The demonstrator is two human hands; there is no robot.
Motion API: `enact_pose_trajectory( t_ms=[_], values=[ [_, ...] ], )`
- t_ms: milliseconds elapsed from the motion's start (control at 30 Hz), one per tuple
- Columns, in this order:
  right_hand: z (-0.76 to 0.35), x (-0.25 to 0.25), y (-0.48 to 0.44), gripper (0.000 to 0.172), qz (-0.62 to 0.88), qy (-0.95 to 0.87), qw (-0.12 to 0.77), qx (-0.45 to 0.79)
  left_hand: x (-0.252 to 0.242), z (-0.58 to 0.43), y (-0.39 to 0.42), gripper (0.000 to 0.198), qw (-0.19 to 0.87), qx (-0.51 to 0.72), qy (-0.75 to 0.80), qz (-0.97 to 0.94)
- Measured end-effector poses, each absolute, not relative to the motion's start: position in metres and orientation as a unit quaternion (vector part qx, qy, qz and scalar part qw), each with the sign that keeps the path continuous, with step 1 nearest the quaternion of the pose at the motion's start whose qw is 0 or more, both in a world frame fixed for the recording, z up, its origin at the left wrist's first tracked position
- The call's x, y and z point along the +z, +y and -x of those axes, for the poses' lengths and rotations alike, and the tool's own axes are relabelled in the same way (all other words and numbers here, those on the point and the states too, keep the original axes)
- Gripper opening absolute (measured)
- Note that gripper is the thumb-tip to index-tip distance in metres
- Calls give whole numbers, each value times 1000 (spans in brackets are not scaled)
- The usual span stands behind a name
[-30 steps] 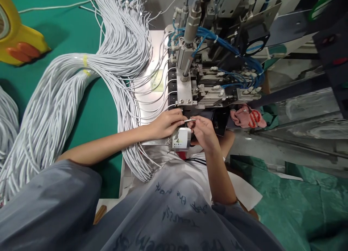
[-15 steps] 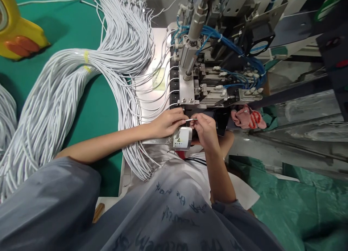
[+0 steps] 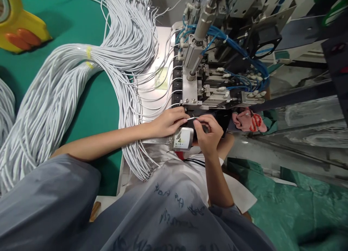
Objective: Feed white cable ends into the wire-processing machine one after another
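Observation:
My left hand pinches a white cable close to its end, which points right. Fine wire strands, one dark or greenish, show at the cable's tip. My right hand is at that tip, with thumb and forefinger closed around the wire ends and the other fingers curled. Just below the hands is a clear-edged box with a white printed label. Behind them stands a machine with metal cylinders, and several white cables run into its black slotted block.
A thick bundle of white cables, tied with yellow tape, lies on the green mat. A yellow toy-like object stands at upper left. Blue air tubes loop over the machine. A pink cloth lies to the right.
My right hand has turned and its thumb and forefinger have shifted along the wire ends, showing more of the cable tip. My left hand keeps its hold. The view has shifted slightly.

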State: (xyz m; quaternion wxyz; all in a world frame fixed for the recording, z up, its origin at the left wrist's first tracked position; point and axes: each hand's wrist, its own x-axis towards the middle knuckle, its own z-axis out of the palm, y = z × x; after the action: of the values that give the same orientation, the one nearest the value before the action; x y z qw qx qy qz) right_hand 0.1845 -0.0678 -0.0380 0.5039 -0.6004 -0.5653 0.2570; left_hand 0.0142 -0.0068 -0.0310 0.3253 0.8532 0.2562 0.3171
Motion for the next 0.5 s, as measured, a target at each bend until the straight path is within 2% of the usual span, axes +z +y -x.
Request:
enact_pose_trajectory(
  t_ms=[133,267,400,500],
  values=[
    [-185,-35,-66,9,586,-554,514,293,-32,-14,-8,28,321,310,237,-863],
    [-190,-32,-63,15,547,-483,527,435,-33,-13,-8,30,332,302,233,-863],
    [-202,-26,-51,19,478,-426,428,637,-33,-11,-4,30,299,279,203,-890],
    [-210,-25,-40,18,468,-448,353,676,-33,-8,-1,28,204,236,188,-931]
  ],
)
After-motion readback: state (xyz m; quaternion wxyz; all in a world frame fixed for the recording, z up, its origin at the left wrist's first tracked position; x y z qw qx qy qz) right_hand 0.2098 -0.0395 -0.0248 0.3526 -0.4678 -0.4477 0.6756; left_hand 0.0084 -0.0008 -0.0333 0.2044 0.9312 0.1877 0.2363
